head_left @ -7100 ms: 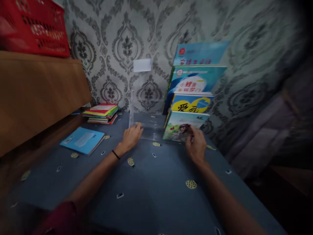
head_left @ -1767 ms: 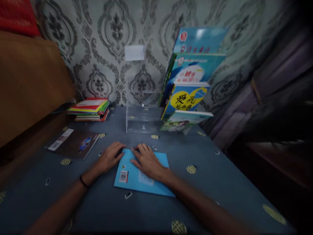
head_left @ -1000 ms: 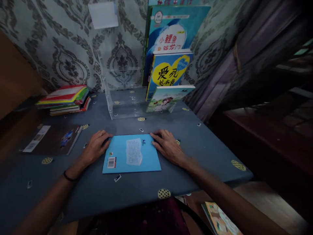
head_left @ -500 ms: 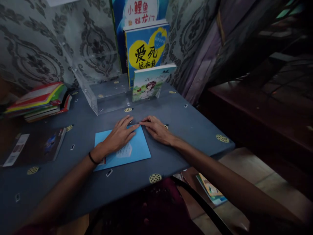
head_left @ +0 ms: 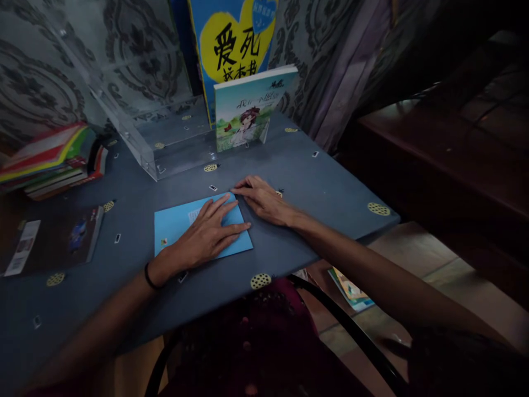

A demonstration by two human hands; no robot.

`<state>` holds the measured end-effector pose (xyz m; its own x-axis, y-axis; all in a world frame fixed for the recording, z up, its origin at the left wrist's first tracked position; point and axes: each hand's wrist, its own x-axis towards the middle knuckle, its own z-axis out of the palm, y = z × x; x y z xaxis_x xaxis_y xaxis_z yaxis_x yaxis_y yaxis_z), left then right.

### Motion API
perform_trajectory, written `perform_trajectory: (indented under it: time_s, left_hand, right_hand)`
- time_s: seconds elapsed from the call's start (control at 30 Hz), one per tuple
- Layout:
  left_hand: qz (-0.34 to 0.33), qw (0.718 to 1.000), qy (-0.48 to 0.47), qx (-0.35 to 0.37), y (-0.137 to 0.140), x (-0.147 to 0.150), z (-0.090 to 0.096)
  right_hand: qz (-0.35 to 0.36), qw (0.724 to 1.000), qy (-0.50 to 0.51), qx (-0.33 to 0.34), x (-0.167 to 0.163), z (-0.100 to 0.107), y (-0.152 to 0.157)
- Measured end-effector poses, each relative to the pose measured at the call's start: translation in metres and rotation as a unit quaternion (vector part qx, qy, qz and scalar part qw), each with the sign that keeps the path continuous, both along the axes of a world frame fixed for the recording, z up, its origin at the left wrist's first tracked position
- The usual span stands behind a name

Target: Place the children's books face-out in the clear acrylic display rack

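Observation:
A light-blue book point(head_left: 171, 220) lies flat on the dark, pineapple-patterned tabletop point(head_left: 330, 204), with small print and a little coloured mark on its cover. Across its lower right part rests my left hand point(head_left: 209, 231), palm down with fingers spread, hiding part of the print. My right hand point(head_left: 264, 199) is at the book's far right corner, its thumb and index finger closed together there. Behind both hands a small book with a drawn figure point(head_left: 243, 124) stands upright, and a larger blue-and-yellow book point(head_left: 231, 44) rises behind it.
A clear acrylic stand point(head_left: 142, 151) is behind the blue book. Stacked books point(head_left: 58, 157) and a dark book point(head_left: 53, 240) lie to the left. Off the table's right edge, more books point(head_left: 353, 289) lie low down.
My left hand has slid toward the book's near right side, uncovering the small mark at left. My right hand stays at the far corner. The view has tilted downward.

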<state>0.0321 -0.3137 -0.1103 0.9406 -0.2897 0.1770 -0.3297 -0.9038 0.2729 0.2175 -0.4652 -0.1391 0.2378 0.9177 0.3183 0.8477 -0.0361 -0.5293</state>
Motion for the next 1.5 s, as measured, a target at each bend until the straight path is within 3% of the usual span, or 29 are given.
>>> perform_trajectory:
  time_s: [0.33,0.63,0.83,0.97,1.07,1.17,1.3,1.4,1.5]
  left_hand:
    - [-0.013,0.999,0.032,0.032,-0.022,-0.026,0.009]
    - [0.117,0.974,0.033,0.193,-0.032,-0.043,-0.002]
    - [0.104,0.948,0.054,0.297,-0.054,-0.050,0.002]
    - [0.102,0.944,0.036,0.311,-0.054,-0.052,0.002]
    - [0.100,0.953,0.031,0.284,-0.043,-0.053,0.014]
    - [0.102,0.971,0.006,0.217,-0.024,-0.056,0.037]
    - [0.135,0.981,-0.112,0.082,0.000,-0.059,0.073]
    - [0.194,0.963,-0.188,-0.004,0.009,-0.060,0.098]
    - [0.292,0.919,-0.223,-0.143,0.012,-0.061,0.117]
  right_hand:
    - [-0.009,1.000,-0.018,-0.022,-0.001,0.001,0.000]
    - [-0.014,0.999,-0.039,-0.026,-0.005,0.001,0.000]
    - [-0.018,0.998,-0.058,-0.020,-0.005,-0.002,0.001]
    - [-0.021,0.997,-0.066,-0.029,-0.007,0.000,0.001]
    - [-0.023,0.997,-0.068,-0.038,-0.007,0.003,0.001]
    - [-0.017,0.998,-0.051,-0.026,-0.006,0.004,0.003]
    - [0.020,0.996,0.064,0.062,-0.006,0.012,0.011]
    - [0.034,0.962,0.230,0.141,-0.012,0.032,0.023]
    - [0.036,0.911,0.366,0.187,-0.019,0.062,0.036]
